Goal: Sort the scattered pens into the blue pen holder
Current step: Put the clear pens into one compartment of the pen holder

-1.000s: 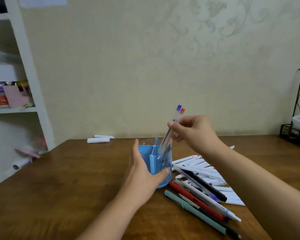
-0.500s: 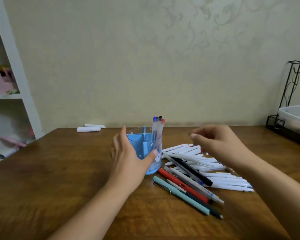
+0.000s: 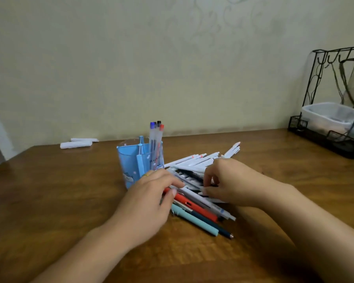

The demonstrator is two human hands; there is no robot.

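Note:
The blue pen holder (image 3: pixel 131 160) stands on the wooden table, left of the pile. Three clear pens (image 3: pixel 156 139) with blue, black and red caps stand upright in its right compartment. The scattered pens lie just right of it: several white pens (image 3: pixel 194 160), a red pen (image 3: pixel 196 206), a teal pen (image 3: pixel 194 221) and a dark one. My left hand (image 3: pixel 149 203) rests on the pile's near left end, fingertips touching a clear pen (image 3: pixel 189 182). My right hand (image 3: pixel 231 180) is curled over the pile's middle, its fingers pinching that pen's other end.
Two white rolled pieces (image 3: pixel 76 143) lie at the table's back left by the wall. A black wire rack (image 3: pixel 331 137) holding a white tub (image 3: pixel 327 117) stands at the back right. A white shelf edge shows at far left.
My right hand let go of the pens in the holder and dropped onto the pile. My left hand left the holder and moved right onto the pens.

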